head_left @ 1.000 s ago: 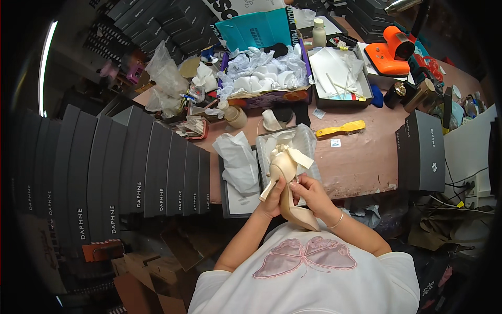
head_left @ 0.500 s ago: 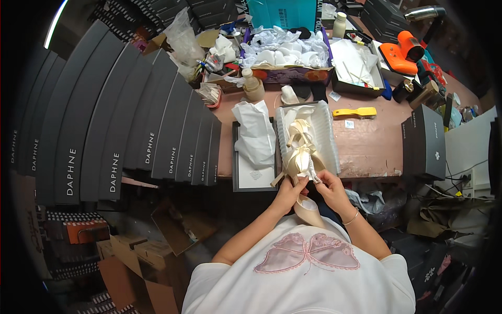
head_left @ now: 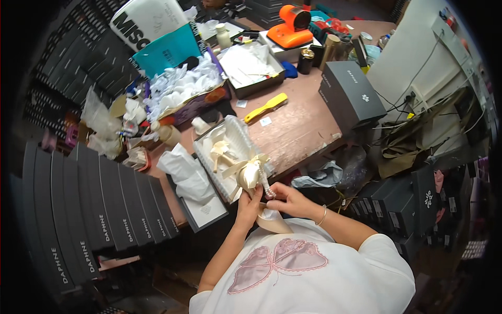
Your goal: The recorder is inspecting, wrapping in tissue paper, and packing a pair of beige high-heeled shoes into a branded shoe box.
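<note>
A cream shoe (head_left: 275, 223) with a satin bow is held low in front of my shirt, its toe toward me. My left hand (head_left: 249, 210) is closed around its middle, just below the bow. A strand of white pearls (head_left: 263, 180) hangs at the shoe's right side, and my right hand (head_left: 293, 202) pinches its lower end; the fingertips are partly hidden. Just beyond lies an open shoe box (head_left: 201, 148) lined with translucent wrap, with another cream shoe (head_left: 221, 148) inside. White tissue paper (head_left: 185, 171) spills over the dark-edged tray (head_left: 208, 213) to its left.
Dark shoe boxes (head_left: 112, 204) stand in a row at the left. On the pink table (head_left: 300, 131) lie a yellow-handled brush (head_left: 266, 107) and small paper labels. Farther back are a carton of white stuffing (head_left: 180, 86) and an orange device (head_left: 290, 29). A dark box (head_left: 353, 94) stands right.
The view has swung to the right, so the table and boxes appear shifted left and tilted. Both hands keep the shoe and the pearl strand, with the right fingers still at the strand's end.
</note>
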Demonstrator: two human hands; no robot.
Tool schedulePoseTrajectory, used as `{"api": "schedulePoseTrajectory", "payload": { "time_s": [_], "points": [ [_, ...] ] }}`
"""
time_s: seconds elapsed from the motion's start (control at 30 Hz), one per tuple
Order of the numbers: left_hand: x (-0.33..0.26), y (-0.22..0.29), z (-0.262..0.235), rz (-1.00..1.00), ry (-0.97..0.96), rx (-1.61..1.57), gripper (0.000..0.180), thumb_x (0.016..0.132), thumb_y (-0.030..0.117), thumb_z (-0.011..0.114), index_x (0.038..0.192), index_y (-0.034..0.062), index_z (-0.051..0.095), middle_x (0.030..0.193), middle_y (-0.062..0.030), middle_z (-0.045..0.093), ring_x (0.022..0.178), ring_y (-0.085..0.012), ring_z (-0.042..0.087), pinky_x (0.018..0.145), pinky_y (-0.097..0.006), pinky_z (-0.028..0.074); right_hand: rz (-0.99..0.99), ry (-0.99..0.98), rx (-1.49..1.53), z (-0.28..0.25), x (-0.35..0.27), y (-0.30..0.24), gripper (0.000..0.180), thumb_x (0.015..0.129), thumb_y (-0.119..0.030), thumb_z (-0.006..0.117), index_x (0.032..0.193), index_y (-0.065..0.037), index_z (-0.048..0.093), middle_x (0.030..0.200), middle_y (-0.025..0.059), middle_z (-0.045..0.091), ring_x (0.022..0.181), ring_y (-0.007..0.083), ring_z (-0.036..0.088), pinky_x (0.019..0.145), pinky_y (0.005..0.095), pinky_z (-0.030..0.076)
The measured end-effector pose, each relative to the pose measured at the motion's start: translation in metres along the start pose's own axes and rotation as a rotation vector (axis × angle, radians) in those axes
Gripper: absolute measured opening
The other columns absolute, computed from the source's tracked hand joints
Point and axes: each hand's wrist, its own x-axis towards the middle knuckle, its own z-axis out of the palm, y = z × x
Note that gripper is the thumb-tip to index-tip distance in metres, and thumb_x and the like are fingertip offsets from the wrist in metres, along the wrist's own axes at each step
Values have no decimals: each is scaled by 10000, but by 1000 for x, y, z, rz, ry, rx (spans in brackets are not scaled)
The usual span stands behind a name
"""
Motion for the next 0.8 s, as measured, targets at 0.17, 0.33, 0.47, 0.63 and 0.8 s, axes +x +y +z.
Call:
{"api": "schedulePoseTrajectory", "payload": {
  "time_s": [0.17, 0.33, 0.47, 0.63, 0.8],
  "points": [
    [23, 8, 53, -71, -27, -21, 308, 955, 160, 471, 1205, -21, 476, 1061, -65, 548, 923, -140, 523, 796, -297, 445, 18, 24, -318, -16, -35, -4, 771, 741, -313, 799, 1279, -35, 322, 1175, 152, 504, 1103, 217, 513, 938, 337, 419],
    [55, -10, 87, -280, -171, -55, 335, 886, 131, 492, 1200, 15, 477, 1007, -65, 553, 861, -161, 558, 735, -314, 475, 69, 169, -362, -47, -54, 0, 855, 673, -280, 840, 1296, -31, 310, 1222, 178, 482, 1138, 255, 509, 971, 351, 405],
    [75, -9, 104, -254, -393, -128, 543, 915, 219, 529, 1387, 25, 344, 1260, -130, 497, 1166, -225, 484, 982, -337, 384, 61, 374, -419, -79, -62, 10, 901, 618, -252, 835, 1317, 6, 329, 1230, 207, 464, 1170, 299, 485, 992, 360, 390],
    [60, -13, 96, -241, -474, 21, 599, 920, 245, 617, 1413, 39, 346, 1328, -147, 470, 1236, -209, 449, 1038, -317, 359, -219, 968, -715, -173, -71, 5, 784, 652, -101, 809, 1279, -32, 344, 1168, 128, 476, 1090, 241, 503, 946, 371, 415],
    [34, -37, 74, -354, -387, 168, 475, 916, 196, 623, 1317, 5, 458, 1244, -114, 539, 1151, -167, 518, 992, -286, 407, -149, 993, -1053, -246, -56, 89, 809, 626, -167, 818, 1273, -52, 345, 1242, 243, 405, 1151, 429, 452, 973, 443, 398]
  ]
}}
